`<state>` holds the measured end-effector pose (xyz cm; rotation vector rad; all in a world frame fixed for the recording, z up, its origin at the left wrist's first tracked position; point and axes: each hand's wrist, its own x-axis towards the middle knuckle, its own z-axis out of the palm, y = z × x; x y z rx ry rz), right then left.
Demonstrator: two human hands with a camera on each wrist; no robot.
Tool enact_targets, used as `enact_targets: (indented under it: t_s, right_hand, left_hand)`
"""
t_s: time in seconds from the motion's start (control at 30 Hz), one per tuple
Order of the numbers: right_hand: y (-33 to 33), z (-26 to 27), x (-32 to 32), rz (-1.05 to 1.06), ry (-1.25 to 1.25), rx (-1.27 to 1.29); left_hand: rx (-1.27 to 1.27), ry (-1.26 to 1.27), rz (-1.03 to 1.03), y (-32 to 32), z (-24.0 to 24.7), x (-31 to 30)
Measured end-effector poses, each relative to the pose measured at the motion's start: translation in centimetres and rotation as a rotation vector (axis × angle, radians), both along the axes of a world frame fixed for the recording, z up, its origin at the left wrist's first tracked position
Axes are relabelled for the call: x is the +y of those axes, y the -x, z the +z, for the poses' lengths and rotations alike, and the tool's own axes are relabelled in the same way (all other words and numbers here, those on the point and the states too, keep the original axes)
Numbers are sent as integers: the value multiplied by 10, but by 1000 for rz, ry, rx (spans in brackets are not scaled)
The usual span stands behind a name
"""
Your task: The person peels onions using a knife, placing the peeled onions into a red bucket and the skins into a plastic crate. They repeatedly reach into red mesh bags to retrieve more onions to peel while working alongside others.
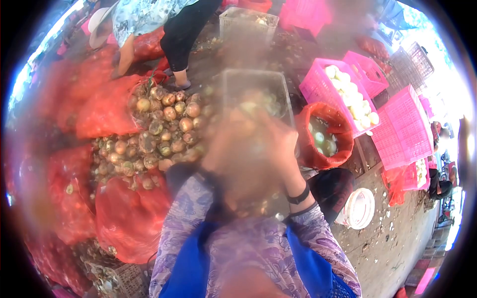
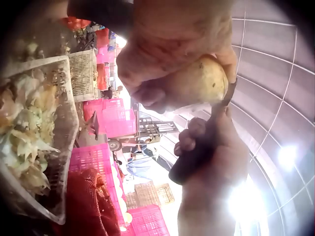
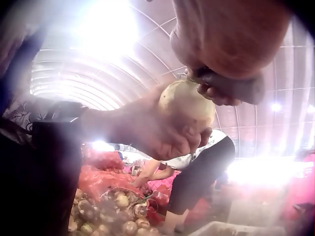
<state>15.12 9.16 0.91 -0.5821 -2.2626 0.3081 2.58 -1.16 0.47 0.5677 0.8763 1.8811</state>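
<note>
My left hand (image 2: 177, 39) grips a pale yellow onion (image 2: 209, 81), fingers wrapped around its side. My right hand (image 2: 219, 157) holds a small knife by its dark handle (image 3: 236, 87). Its short blade (image 2: 230, 93) is right at the end of the onion in the left wrist view. In the head view both hands are blurred, the left hand (image 1: 223, 144) beside the right hand (image 1: 282, 144), over a pale plastic crate (image 1: 288, 94). Onion skins and peelings (image 2: 32, 132) fill that crate in the left wrist view.
Unpeeled onions (image 1: 169, 124) spill from red mesh sacks (image 1: 107, 111) at the left. At the right stand a red sack (image 1: 303, 136) with peeled onions, pink crates (image 1: 402, 134) and a white bucket (image 1: 358, 208). Another person (image 1: 184, 39) bends over sacks ahead.
</note>
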Motion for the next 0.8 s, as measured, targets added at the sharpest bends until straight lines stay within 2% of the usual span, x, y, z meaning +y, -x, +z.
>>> enact_targets:
  t_s: [0.17,0.27,0.37,0.43,0.47,0.53,0.6,0.63,0.67,0.73,0.77,0.8]
  right_hand:
    - [-1,-4,-1,39,95,-3]
    - [1,-1,-3,133,187,193]
    - [-4,12,1,-82,418,-84]
    - [-4,21,1,13,517,153]
    - [-3,25,1,47,547,231]
    - [-3,25,4,-5,385,98]
    - [2,-3,21,-51,281,50]
    - [6,-20,32,-82,228,47]
    - [11,-27,37,-83,227,48]
    - [17,-39,42,-128,459,31]
    - [19,-46,45,-145,536,25]
    - [20,-54,47,-140,400,-63]
  left_hand:
    - [-22,-22,-5,16,-24,6]
    - [-32,-58,-11,21,-34,7]
    - [-83,-104,24,12,-39,2]
    - [-123,-145,56,12,-46,4]
    - [168,-59,140,15,-47,9]
    - [452,38,227,18,-53,7]
    - [-74,-143,36,21,-51,1]
    - [-73,-141,32,22,-69,8]
    - [112,-53,146,25,-100,20]
    - [295,39,263,29,-109,25]
    - [404,28,195,33,-92,18]
    - [460,24,158,31,-72,11]
